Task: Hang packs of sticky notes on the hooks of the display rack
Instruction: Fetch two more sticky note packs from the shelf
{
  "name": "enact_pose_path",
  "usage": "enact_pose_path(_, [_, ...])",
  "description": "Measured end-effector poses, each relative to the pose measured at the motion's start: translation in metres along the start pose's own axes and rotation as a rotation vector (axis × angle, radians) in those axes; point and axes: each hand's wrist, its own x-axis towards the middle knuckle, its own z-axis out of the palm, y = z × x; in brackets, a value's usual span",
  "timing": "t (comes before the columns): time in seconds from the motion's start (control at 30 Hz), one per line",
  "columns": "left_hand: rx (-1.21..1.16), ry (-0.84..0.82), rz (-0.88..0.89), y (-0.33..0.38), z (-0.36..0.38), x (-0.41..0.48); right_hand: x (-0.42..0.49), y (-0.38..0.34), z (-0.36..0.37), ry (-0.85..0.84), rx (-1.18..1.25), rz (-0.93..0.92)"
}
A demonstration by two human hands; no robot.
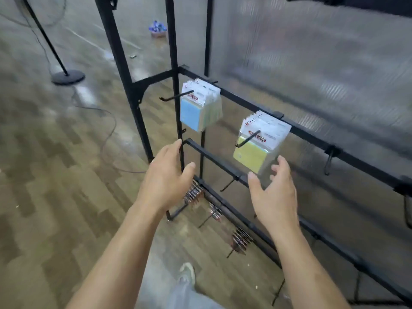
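Note:
A black metal display rack (pixel 249 103) stands in front of me with hooks on its crossbars. Several sticky note packs with a blue one in front (pixel 196 109) hang on the upper left hook. A second bunch with a yellow pack in front (pixel 256 150) hangs on the hook to its right. My left hand (pixel 166 175) is open, fingers straight, beside the rack's vertical post and holds nothing. My right hand (pixel 275 192) is open just below the yellow packs, fingertips close to their lower edge, not gripping them.
Empty hooks (pixel 328 160) stick out along the upper bar at right and one (pixel 228 185) on the middle bar. Small dark items (pixel 240 238) hang on the lowest bar's hooks. A stand with a round base (pixel 68 76) and a cable lie on the wooden floor at left. My shoe (pixel 187 275) shows below.

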Motion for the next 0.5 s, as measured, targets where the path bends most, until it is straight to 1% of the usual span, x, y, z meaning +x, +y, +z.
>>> enact_pose_path(0.07, [-0.031,-0.028,0.007,-0.008,0.002,0.038,0.019,-0.004,0.022,0.164,0.037,0.064])
enact_pose_path(0.17, [-0.083,-0.085,0.001,-0.016,0.006,0.093,0.041,-0.008,0.050,0.312,0.101,0.170])
enact_pose_path(0.3, [-0.215,-0.122,0.030,-0.016,0.008,0.150,0.060,-0.014,0.069,0.442,0.158,0.285])
enact_pose_path(0.4, [-0.351,-0.144,-0.050,-0.025,0.013,0.180,0.065,-0.020,0.072,0.505,0.162,0.346])
enact_pose_path(0.5, [-0.431,-0.132,-0.096,-0.041,0.023,0.203,0.063,-0.030,0.077,0.556,0.188,0.398])
